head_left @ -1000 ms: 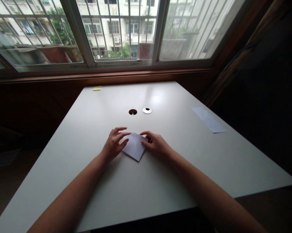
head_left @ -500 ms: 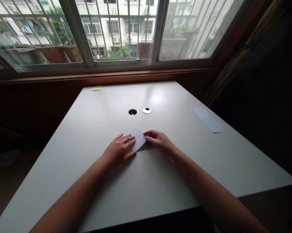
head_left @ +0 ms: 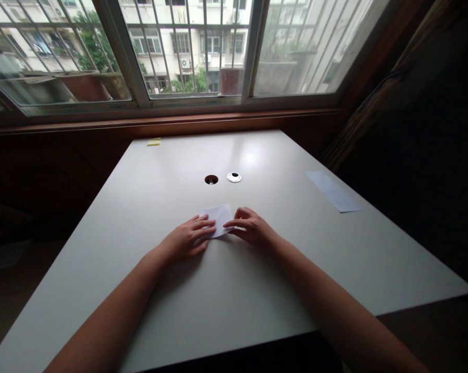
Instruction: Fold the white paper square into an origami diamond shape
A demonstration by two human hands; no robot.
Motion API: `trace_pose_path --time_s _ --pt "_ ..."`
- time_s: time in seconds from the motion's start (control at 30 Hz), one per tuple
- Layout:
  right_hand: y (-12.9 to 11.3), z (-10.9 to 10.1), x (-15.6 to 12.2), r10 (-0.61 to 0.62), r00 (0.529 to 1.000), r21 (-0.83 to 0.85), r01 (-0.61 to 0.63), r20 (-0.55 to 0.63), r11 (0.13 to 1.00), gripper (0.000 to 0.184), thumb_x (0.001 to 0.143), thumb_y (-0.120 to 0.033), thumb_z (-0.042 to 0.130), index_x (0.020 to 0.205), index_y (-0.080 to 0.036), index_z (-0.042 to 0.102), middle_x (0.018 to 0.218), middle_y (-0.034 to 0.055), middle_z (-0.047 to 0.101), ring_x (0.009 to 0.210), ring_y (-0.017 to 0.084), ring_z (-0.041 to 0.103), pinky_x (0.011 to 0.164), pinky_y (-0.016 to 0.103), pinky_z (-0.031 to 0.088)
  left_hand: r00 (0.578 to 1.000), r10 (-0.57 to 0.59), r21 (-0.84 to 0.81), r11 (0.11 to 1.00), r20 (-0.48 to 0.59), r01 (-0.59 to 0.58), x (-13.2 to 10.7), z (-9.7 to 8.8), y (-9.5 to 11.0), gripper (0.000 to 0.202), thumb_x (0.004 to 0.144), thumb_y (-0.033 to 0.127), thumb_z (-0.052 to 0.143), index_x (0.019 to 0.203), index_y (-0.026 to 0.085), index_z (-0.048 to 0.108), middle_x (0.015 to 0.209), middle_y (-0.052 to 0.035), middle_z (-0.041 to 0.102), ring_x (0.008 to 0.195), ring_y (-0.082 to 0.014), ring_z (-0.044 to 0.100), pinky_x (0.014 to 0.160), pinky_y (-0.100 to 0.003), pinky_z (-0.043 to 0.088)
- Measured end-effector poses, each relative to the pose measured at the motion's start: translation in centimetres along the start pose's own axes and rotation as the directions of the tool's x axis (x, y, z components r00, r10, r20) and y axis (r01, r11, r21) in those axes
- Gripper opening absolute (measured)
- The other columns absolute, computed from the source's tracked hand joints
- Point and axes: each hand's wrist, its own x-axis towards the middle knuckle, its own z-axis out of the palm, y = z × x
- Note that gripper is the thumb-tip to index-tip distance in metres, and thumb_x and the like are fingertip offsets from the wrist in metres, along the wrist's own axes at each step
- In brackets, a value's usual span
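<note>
White paper square has turned, seemingly better aligned: left hand flat at nine o'clock, right hand pinching its four-o'clock corner.

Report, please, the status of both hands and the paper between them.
Left hand laid on paper; right hand pinching its near right corner. Hole and ring beyond, not in the way.

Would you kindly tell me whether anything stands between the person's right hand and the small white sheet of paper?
Nothing visible does: the right hand has its fingers at the right side of the small white sheet of paper. The left hand lies over its left side, out of that path.
</note>
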Motion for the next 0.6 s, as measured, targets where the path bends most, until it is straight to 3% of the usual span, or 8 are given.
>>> trace_pose_path --time_s 0.1,0.27,0.47,0.6 --pt "-0.1 -0.1 0.0 -0.055 0.998 -0.12 0.056 0.011 0.991 0.015 0.085 -0.035 0.07 0.098 -0.033 0.077 0.102 0.0084 0.064 0.093 0.022 0.054 0.084 0.037 0.05 0.999 0.046 -0.043 0.998 -0.017 -0.046 0.0 0.3 -0.1 0.045 0.09 0.028 0.06 0.134 0.025 0.055 0.139 -0.0061 0.056 0.137 -0.0256 0.044 0.117 -0.048 0.035" --pt "-0.1 0.3 0.3 -0.155 0.986 0.017 0.154 0.062 0.988 0.014 0.089 -0.03 0.065 0.098 -0.03 0.076 0.098 0.0052 0.072 0.095 0.021 0.059 0.088 0.036 0.05 0.994 0.079 -0.017 0.997 -0.08 -0.081 0.1 1.1 -0.4 0.033 0.09 0.032 0.063 0.121 0.023 0.064 0.131 -0.007 0.063 0.131 -0.0255 0.052 0.114 -0.046 0.041" --pt "0.7 0.6 0.2 -0.072 0.997 0.11 0.073 -0.014 0.991 0.013 0.09 -0.028 0.063 0.095 -0.027 0.076 0.094 0.0056 0.074 0.087 0.019 0.063 0.083 0.033 0.053 0.982 0.037 -0.039 0.998 -0.185 -0.045 0.3 0.9 0.0 0.021 0.094 0.02 0.055 0.11 0.022 0.069 0.114 -0.0067 0.071 0.112 -0.0188 0.066 0.104 -0.037 0.05" --pt "0.3 0.4 0.2 -0.025 0.999 0.094 0.022 0.028 0.995 0.014 0.089 -0.029 0.065 0.098 -0.028 0.076 0.1 0.0058 0.074 0.093 0.021 0.061 0.088 0.036 0.05 0.98 -0.051 -0.088 0.996 -0.194 0.035 0.4 0.6 0.5 0.019 0.095 0.02 0.051 0.102 0.021 0.069 0.108 -0.0063 0.072 0.109 -0.0184 0.067 0.094 -0.032 0.056"
